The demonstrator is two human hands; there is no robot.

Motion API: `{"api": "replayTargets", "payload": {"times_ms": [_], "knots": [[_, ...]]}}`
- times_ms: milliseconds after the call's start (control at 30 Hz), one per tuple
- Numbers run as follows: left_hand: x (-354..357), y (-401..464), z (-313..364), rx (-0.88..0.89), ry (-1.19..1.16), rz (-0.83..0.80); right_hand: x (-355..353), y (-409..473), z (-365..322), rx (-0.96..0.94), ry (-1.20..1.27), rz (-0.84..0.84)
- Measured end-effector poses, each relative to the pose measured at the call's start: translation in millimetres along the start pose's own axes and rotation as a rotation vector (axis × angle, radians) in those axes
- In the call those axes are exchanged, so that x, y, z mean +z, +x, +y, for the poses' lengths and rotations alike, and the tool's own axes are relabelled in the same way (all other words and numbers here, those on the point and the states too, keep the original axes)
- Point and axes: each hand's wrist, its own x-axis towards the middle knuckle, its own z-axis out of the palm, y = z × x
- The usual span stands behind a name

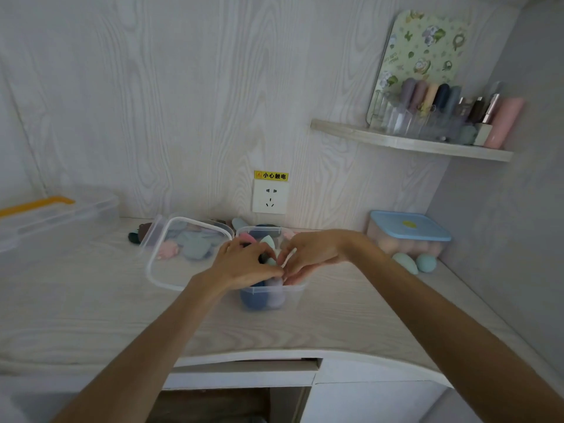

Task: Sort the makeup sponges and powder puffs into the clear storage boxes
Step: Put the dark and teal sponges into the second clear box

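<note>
Packing step: sponges [262, 300] are pressed into the small clear box [297, 289] by the left hand [244, 265], fingers curled over them. The right hand [308, 254] pinches something pale at the rim; what cannot be told. Next, the two loose sponges [415, 262] are probably to be fetched.

Clear glossy plastic box [268, 293] on a matt pale wood-grain desk [91, 315].

Both bare forearms reach up from the lower frame and meet at centre, left hand [244, 264] and right hand [308, 254] fingertip to fingertip, fingers curled.
</note>
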Motion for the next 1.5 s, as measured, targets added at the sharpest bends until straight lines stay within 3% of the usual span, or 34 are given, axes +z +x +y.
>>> {"api": "replayTargets", "payload": {"times_ms": [67,133,233,300,433,600,700,800,933,1067,1333,1500], "knots": [[0,-1,2,0.009,0.003,0.024,-16,-14,11,-0.054,0.093,0.009],[0,-3,5,0.029,0.015,0.063,-44,-27,34,-0.035,0.145,0.246],[1,-8,9,0.064,0.059,0.114,-86,-37,95,0.31,-0.2,0.779],[2,-9,10,0.077,0.077,0.129,-94,-43,128,0.52,-0.422,0.876],[1,-9,10,0.083,0.066,0.098,-76,-44,150,0.599,-0.572,0.918],[1,-9,8,0.063,0.017,0.08,-71,-36,153,0.564,-0.565,0.947],[1,-8,8,0.061,0.011,0.084,-69,-23,117,0.312,-0.379,0.872],[0,-10,9,0.067,-0.016,0.089,-52,-8,61,-0.036,-0.02,0.678],[0,-10,5,0.078,-0.027,0.098,-30,13,4,-0.217,-0.361,0.614],[3,-10,2,0.086,-0.065,0.126,-24,46,-5,-0.133,-0.676,0.655],[5,-8,1,0.049,-0.055,0.185,-19,65,-8,-0.072,-1.018,0.682],[6,-6,1,0.043,-0.042,0.181,-15,70,-1,0.016,-1.026,0.659]]}}
